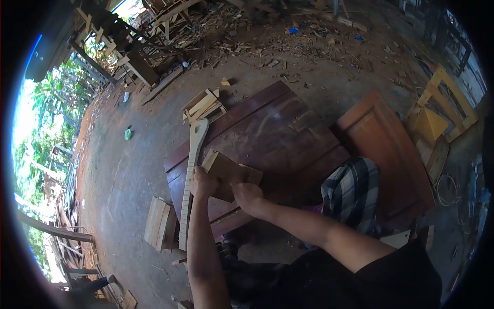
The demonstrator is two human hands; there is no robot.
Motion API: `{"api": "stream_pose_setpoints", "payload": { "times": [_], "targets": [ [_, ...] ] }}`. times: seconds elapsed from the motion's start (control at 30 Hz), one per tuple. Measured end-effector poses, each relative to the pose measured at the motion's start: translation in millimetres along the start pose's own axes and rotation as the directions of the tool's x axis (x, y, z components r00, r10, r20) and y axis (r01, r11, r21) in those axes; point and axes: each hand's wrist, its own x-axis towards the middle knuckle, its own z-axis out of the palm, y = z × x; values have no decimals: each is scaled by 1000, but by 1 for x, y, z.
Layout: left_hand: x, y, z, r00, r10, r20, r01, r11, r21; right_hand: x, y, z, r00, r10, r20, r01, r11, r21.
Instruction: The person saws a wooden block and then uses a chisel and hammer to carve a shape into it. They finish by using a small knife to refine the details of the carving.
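A: What are the hands doing here?

B: Both are on a flat brown wooden panel point(229, 172) that lies on a dark reddish board, the surface point(278, 129), near its left end. The left hand point(203, 184) is curled over the panel's left edge, close to a long pale wooden strip point(191, 175) with a paddle-shaped far end. The right hand point(247, 196) is closed on the panel's near edge.

A: Gripping, or just resting?

B: They look closed on it, fingers wrapped, though the lens bends things, so I can't tell how tight the grip is.

A: How would you do this step well?

B: I'd judge it wise to keep the panel flat on the surface, press with both palms, and keep the fingers off the strip's edge so it doesn't get knocked.

A: And the arms?

B: Both forearms reach forward from the near bottom of the view, the left nearly straight up the frame, the right coming in at an angle from the right, with the wrist bent down. A checked cloth point(352, 190) lies to the right, and a stack of pale wood blocks point(160, 224) sits on the ground at the near left.
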Motion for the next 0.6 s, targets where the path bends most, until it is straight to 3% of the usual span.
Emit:
{"api": "stream_pose_setpoints", "payload": {
  "times": [0.07, 0.17, 0.27, 0.4, 0.47, 0.6],
  "targets": [
    [6, -4, 3, 1000, 19, -19, -19, 1000, 23, 22, -4, 13, 984, -127, 128, 150, 971, -186],
    [13, -5, -2, 996, 59, 65, -64, 996, 64, 10, 3, 4, 981, -172, 91, 184, 970, -156],
    [16, -9, 3, 999, -18, 49, 18, 1000, 2, -19, 5, -11, 994, -111, 4, 111, 992, -60],
    [12, -9, 8, 999, -3, 34, 2, 1000, 28, -3, -4, 4, 1000, 4, -7, -4, 1000, -23],
    [11, -11, 11, 999, -16, -29, 17, 999, 42, 21, -12, 14, 993, -79, 87, 86, 992, -89],
    [8, -9, 5, 997, -11, -81, 17, 997, 69, 19, -3, 9, 973, -208, 104, 221, 966, -137]
  ]
}}
